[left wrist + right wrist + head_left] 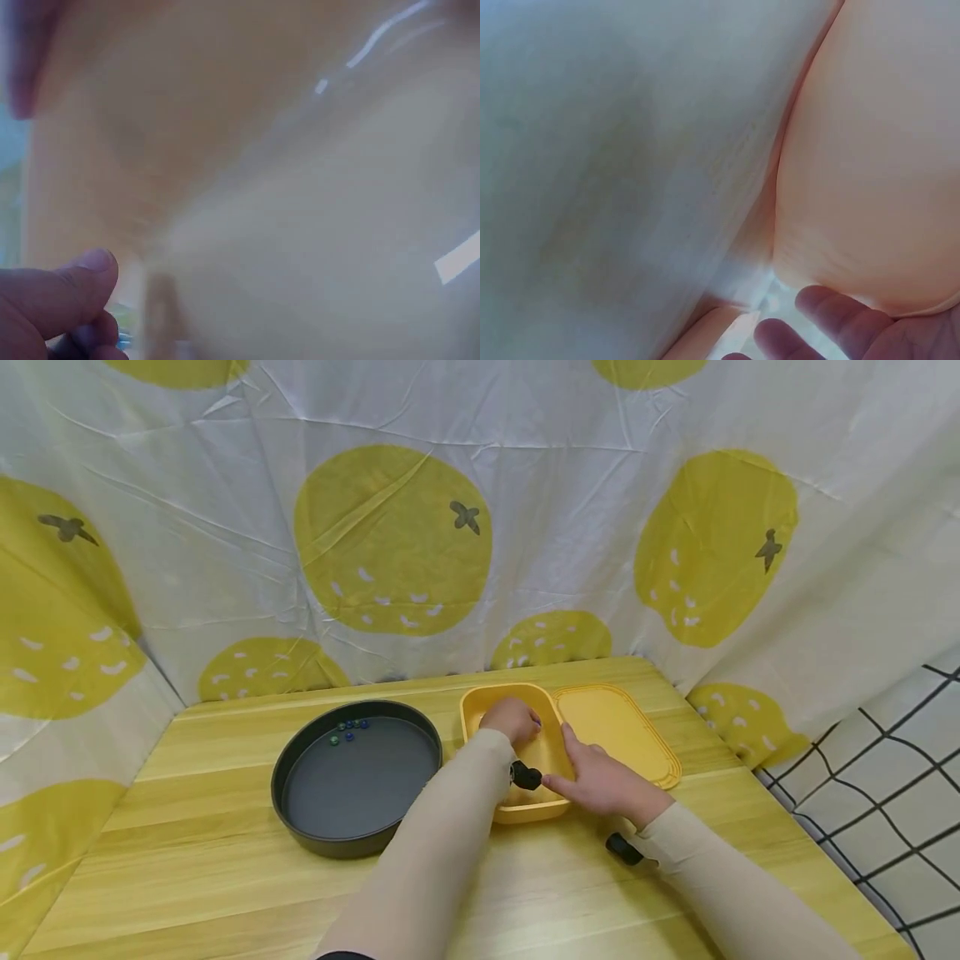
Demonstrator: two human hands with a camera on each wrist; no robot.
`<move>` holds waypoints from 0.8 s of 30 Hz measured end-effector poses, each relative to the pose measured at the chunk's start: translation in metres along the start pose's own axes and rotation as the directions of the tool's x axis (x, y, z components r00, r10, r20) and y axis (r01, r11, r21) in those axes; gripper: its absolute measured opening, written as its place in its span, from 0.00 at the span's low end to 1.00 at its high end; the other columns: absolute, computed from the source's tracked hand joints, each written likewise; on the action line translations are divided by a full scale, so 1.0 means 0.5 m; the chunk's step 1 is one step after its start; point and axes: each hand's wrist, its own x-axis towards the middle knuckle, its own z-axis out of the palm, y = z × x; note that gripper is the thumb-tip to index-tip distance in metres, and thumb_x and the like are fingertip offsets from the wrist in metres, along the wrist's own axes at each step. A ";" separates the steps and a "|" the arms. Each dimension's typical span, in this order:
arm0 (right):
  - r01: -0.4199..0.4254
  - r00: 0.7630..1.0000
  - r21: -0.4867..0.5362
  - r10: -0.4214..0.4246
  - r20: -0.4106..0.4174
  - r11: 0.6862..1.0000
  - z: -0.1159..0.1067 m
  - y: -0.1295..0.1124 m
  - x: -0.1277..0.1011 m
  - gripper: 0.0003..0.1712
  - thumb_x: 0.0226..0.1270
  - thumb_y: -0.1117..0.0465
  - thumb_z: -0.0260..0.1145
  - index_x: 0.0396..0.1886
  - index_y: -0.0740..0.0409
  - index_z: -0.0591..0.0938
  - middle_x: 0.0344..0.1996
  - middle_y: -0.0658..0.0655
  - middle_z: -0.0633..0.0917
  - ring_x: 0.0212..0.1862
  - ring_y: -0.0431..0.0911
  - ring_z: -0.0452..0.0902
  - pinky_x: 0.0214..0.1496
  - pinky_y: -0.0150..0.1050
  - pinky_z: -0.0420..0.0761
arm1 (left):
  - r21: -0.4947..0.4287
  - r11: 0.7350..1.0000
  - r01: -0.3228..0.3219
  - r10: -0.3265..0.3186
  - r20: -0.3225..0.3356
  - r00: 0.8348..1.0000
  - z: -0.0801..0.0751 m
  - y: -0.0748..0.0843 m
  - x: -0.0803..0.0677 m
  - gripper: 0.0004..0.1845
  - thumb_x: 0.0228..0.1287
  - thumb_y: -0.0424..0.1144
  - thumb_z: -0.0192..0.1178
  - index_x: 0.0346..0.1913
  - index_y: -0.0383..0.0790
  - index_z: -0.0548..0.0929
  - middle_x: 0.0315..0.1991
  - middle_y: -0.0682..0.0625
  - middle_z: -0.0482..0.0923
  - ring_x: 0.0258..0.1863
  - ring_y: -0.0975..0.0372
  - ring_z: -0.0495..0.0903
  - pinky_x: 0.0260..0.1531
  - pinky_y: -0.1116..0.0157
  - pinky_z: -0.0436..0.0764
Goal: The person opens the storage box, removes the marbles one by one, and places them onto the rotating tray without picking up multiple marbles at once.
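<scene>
Reaching down into the far half of the yellow container (528,815) with the left hand (512,718), thumb drawn in against curled fingers, pinching a small blue marble (537,722) at the fingertips. Resting against the container's right side with the right hand (607,781), fingers loosely straight and spread, thumb lying across the near part of the right rim. Apart from each other, one inside the container and one at its edge. Blurred in both wrist views along the container's walls, so cannot tell more there about its contents.

Clad down to the wrists in beige sleeves (442,835), with a small black device (624,849) at each cuff.

Lying flat just right of the container, partly beyond the right hand: a yellow lid (615,735) with rounded corners. Standing to the left, near the container and partly covered by the left sleeve: a round dark pan (352,793), holding a small cluster of blue and green marbles (349,737) toward the far left of its floor.

All set on a wood-grained tabletop (187,827). Hanging behind and at the left, a white curtain (555,527) printed with large yellow fruit; at the right, a white panel with black grid lines (885,793).
</scene>
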 end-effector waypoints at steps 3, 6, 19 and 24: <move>-0.013 1.000 -0.001 0.013 0.007 1.000 0.001 -0.003 0.000 0.60 0.78 0.36 0.59 0.84 0.71 0.41 0.80 0.76 0.59 0.77 0.74 0.62 0.75 0.66 0.68 | 0.007 1.000 -0.031 0.031 -0.018 0.999 -0.034 0.000 -0.020 0.13 0.78 0.47 0.62 0.58 0.54 0.91 0.60 0.57 0.87 0.57 0.60 0.85 0.58 0.62 0.83; -0.024 1.000 -0.007 0.024 0.010 1.000 0.001 -0.002 0.000 0.60 0.78 0.36 0.60 0.85 0.71 0.40 0.79 0.77 0.61 0.77 0.74 0.61 0.74 0.66 0.68 | -0.018 0.998 -0.068 0.067 -0.055 0.996 -0.075 -0.004 -0.046 0.14 0.79 0.46 0.61 0.58 0.52 0.91 0.58 0.55 0.88 0.56 0.59 0.86 0.56 0.60 0.85; -0.031 0.999 -0.005 0.031 0.028 1.000 0.000 -0.003 -0.002 0.60 0.79 0.36 0.58 0.85 0.70 0.39 0.82 0.74 0.57 0.79 0.75 0.55 0.78 0.67 0.63 | -0.016 0.995 -0.103 0.099 -0.155 0.983 -0.213 -0.127 -0.169 0.17 0.79 0.50 0.60 0.61 0.49 0.88 0.61 0.47 0.84 0.60 0.51 0.82 0.59 0.50 0.81; -0.035 0.999 0.001 0.035 0.032 0.999 0.001 -0.002 -0.004 0.60 0.79 0.36 0.58 0.85 0.70 0.38 0.82 0.73 0.55 0.79 0.75 0.54 0.77 0.68 0.63 | -0.004 0.997 -0.071 0.069 -0.164 0.984 -0.231 -0.216 -0.213 0.16 0.79 0.49 0.61 0.59 0.48 0.89 0.59 0.47 0.85 0.57 0.51 0.83 0.57 0.50 0.82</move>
